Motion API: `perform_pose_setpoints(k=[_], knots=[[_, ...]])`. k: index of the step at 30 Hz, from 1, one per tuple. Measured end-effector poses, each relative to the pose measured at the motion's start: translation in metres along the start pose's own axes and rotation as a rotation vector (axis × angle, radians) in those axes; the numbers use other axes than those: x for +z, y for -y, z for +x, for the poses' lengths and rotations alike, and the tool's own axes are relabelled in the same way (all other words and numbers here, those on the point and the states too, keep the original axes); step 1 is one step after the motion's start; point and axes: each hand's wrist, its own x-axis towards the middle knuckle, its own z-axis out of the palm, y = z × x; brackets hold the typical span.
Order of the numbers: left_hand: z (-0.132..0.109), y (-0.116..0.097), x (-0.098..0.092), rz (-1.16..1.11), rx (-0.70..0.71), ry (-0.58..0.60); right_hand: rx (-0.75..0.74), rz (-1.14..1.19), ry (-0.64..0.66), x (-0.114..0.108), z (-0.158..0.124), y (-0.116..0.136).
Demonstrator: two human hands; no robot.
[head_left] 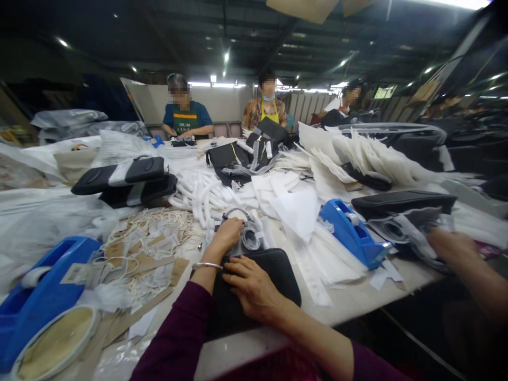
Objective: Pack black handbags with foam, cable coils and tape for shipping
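A black zip-type bag (278,270) lies flat on the table in front of me. My right hand (254,286) rests on top of it, fingers stretched out and fairly flat. Just beyond, my left hand (230,235), with a silver bangle at the wrist, is closed at the bag's far edge. What its fingers hold is hidden. Right beside those fingers sits a rolled strap (251,239) in clear wrapping, and a thin dark loop shows behind them.
Blue tape dispensers stand left (51,280) and right (355,233). Tags with strings (154,248), white paper sheets (333,259) and wrapped black bags (123,174) cover the table. At right, another person's hand (452,246) touches a bag (405,203). Several co-workers are across the table.
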Motion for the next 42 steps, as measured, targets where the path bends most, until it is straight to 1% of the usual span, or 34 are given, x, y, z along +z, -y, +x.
perform_pose_setpoints(k=[3, 5, 7, 9, 12, 14, 16, 18, 21, 23, 24, 27, 29, 32, 35, 37, 42], knots=[[-0.006, 0.003, -0.015, -0.037, 0.051, 0.061, 0.011, 0.020, -0.005, 0.001, 0.000, 0.000], [-0.007, 0.006, -0.021, -0.062, 0.047, 0.081, 0.010, 0.023, -0.002, 0.002, 0.000, 0.000], [-0.004, 0.008, -0.021, -0.067, 0.019, 0.082, 0.007, 0.017, 0.004, 0.002, 0.000, -0.001], [0.000, 0.006, -0.015, -0.047, -0.007, 0.067, 0.007, 0.015, 0.007, 0.002, -0.001, -0.001], [-0.001, -0.004, -0.005, 0.015, -0.040, 0.020, 0.011, 0.027, 0.006, 0.002, -0.001, -0.002], [-0.009, -0.012, -0.003, 0.066, -0.062, -0.016, 0.017, 0.038, 0.004, 0.001, -0.001, -0.002], [-0.020, -0.019, -0.004, 0.144, -0.070, -0.071, 0.019, 0.049, -0.005, 0.000, 0.000, -0.002], [-0.030, -0.023, -0.008, 0.242, -0.047, -0.149, 0.018, 0.055, -0.012, 0.000, 0.000, -0.002], [-0.036, -0.022, -0.013, 0.367, 0.011, -0.254, 0.019, 0.056, -0.017, 0.001, -0.001, -0.002], [-0.033, -0.019, -0.015, 0.411, 0.019, -0.264, 0.018, 0.054, -0.019, 0.002, -0.002, -0.002], [-0.030, -0.017, -0.016, 0.421, 0.010, -0.249, 0.017, 0.054, -0.020, 0.002, -0.002, -0.002], [-0.017, -0.017, -0.017, 0.397, -0.083, -0.157, 0.017, 0.054, -0.015, 0.003, -0.003, -0.003], [-0.009, -0.022, -0.016, 0.379, -0.168, -0.116, 0.020, 0.051, -0.007, 0.003, -0.002, -0.003], [0.001, -0.038, -0.011, 0.378, -0.247, -0.132, 0.016, 0.053, -0.010, 0.002, -0.001, -0.003], [0.006, -0.047, -0.004, 0.350, -0.261, -0.174, 0.001, 0.071, -0.026, 0.003, -0.001, -0.003], [0.005, -0.042, 0.000, 0.300, -0.255, -0.176, -0.008, 0.074, -0.027, 0.003, -0.001, -0.003], [-0.002, -0.011, -0.001, 0.122, -0.197, -0.120, -0.002, 0.054, -0.027, 0.003, -0.001, -0.003]])
